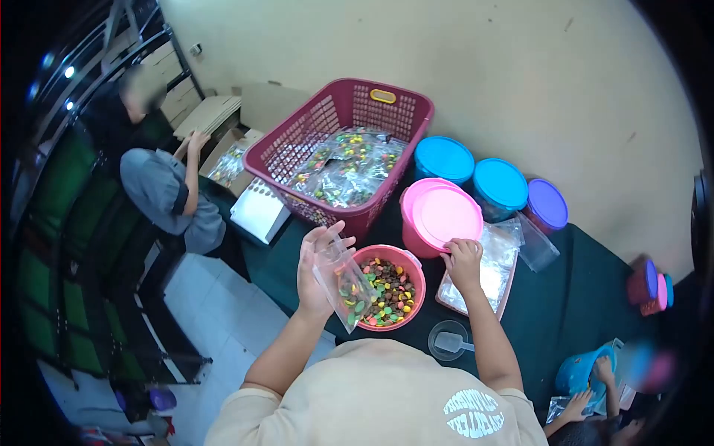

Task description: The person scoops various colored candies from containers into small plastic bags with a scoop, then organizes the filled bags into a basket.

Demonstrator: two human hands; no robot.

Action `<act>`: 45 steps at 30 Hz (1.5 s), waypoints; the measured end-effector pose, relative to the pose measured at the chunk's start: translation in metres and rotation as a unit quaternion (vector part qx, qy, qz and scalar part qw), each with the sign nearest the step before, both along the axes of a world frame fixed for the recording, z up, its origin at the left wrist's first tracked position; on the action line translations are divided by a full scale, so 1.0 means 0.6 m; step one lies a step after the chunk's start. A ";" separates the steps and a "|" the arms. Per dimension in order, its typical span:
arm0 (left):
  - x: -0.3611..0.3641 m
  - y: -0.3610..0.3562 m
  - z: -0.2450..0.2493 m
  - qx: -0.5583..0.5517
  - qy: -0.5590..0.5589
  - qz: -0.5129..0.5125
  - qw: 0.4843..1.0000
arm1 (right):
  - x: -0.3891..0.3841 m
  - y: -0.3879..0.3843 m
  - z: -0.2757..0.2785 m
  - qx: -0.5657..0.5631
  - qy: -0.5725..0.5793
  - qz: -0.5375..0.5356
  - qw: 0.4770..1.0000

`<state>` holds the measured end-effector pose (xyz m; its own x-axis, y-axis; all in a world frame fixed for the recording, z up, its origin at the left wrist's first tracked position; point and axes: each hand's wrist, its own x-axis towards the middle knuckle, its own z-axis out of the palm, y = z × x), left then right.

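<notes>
My left hand (317, 271) holds a clear plastic bag (343, 286) over the left side of a pink bowl (420, 297). Chocolate-brown, yellow, green and pink pieces (387, 290) fill much of the bowl. Some colours show at the bag's lower part; whether they lie inside it or show through it, I cannot tell. The fingertips of my right hand (465, 264) touch the front edge of a round pink lid (448, 214) on a pink tub (416, 241); the fingers are bent. Beside that hand, a tray (454, 301) bears stacked clear bags (491, 260).
A maroon basket (256, 160) holds filled bags (349, 167). Blue-lidded tubs (444, 159) and a purple-lidded one (548, 203) stand behind. A scoop (450, 342) rests in a clear cup. One person (163, 186) sits left; another person's hands (576, 409) are at a blue bucket (576, 372), lower right.
</notes>
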<state>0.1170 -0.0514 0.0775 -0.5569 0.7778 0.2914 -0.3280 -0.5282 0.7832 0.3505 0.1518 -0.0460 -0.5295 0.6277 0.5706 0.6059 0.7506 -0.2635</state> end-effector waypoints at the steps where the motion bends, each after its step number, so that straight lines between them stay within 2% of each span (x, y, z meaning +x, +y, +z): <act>1: -0.006 -0.003 0.002 0.017 -0.037 -0.025 0.999 | -0.002 -0.007 0.003 0.000 -0.002 0.006 1.000; 2: -0.010 -0.004 0.003 0.035 -0.073 -0.053 0.995 | -0.001 -0.016 0.003 -0.002 -0.005 0.011 1.000; 4: -0.010 -0.008 0.010 0.006 -0.085 -0.023 0.996 | -0.001 -0.040 0.013 0.012 0.026 0.047 0.998; 6: -0.023 -0.015 0.004 0.039 -0.076 -0.029 0.996 | -0.001 -0.102 0.036 -0.058 0.023 0.111 0.992; 8: -0.035 -0.019 -0.005 0.041 -0.040 -0.012 0.998 | 0.001 -0.161 0.034 -0.052 0.008 0.224 0.973; 10: -0.048 -0.019 -0.015 0.040 0.046 0.043 0.997 | 0.009 -0.201 0.026 -0.079 -0.014 0.294 0.953; 13: -0.060 -0.011 -0.010 0.023 0.032 0.092 0.995 | 0.013 -0.234 0.022 -0.079 -0.018 0.325 0.942; 14: -0.064 -0.006 -0.009 0.019 0.030 0.120 0.992 | 0.015 -0.237 0.024 -0.083 -0.019 0.318 0.944; 20: -0.097 0.022 -0.009 0.039 0.059 0.099 0.993 | 0.002 -0.256 0.037 -0.155 -0.049 0.272 0.948; 22: -0.111 0.029 -0.017 0.037 0.072 0.064 0.995 | -0.013 -0.264 0.033 -0.150 -0.051 0.241 0.957; 26: -0.149 0.057 -0.023 0.038 0.007 0.003 0.999 | -0.045 -0.278 0.036 -0.149 -0.066 0.201 0.966; 28: -0.177 0.060 -0.016 0.139 -0.008 -0.079 0.987 | -0.059 -0.288 0.052 -0.152 -0.066 0.191 0.968; 30: -0.207 0.070 -0.009 0.198 0.055 -0.144 0.968 | -0.084 -0.287 0.074 -0.172 -0.032 0.143 0.974; 31: -0.223 0.074 -0.001 0.196 0.114 -0.177 0.958 | -0.109 -0.277 0.087 -0.176 0.016 0.123 0.977; 33: -0.252 0.091 0.009 0.168 0.160 -0.260 0.937 | -0.179 -0.253 0.136 -0.214 0.118 0.061 0.968; 35: -0.268 0.112 0.029 0.152 0.184 -0.309 0.921 | -0.280 -0.220 0.191 -0.278 0.309 0.102 0.904; 37: -0.276 0.133 0.048 0.158 0.177 -0.335 0.912 | -0.354 -0.186 0.242 -0.338 0.367 0.192 0.845; 38: -0.279 0.147 0.059 0.162 0.172 -0.351 0.906 | -0.372 -0.165 0.254 -0.395 0.358 0.200 0.822; 39: -0.284 0.166 0.071 0.166 0.227 -0.304 0.910 | -0.387 -0.145 0.264 -0.449 0.351 0.207 0.795; 40: -0.293 0.187 0.077 0.169 0.231 -0.320 0.903 | -0.399 -0.131 0.276 -0.470 0.359 0.199 0.781; 42: -0.312 0.245 0.085 0.155 0.337 -0.164 0.914 | -0.437 -0.107 0.306 -0.421 0.427 0.189 0.778; 44: -0.339 0.314 0.091 0.117 0.368 -0.145 0.911 | -0.458 -0.061 0.311 -0.384 0.460 0.163 0.784; 45: -0.351 0.355 0.090 0.087 0.351 -0.180 0.915 | -0.459 -0.026 0.291 -0.365 0.463 0.143 0.795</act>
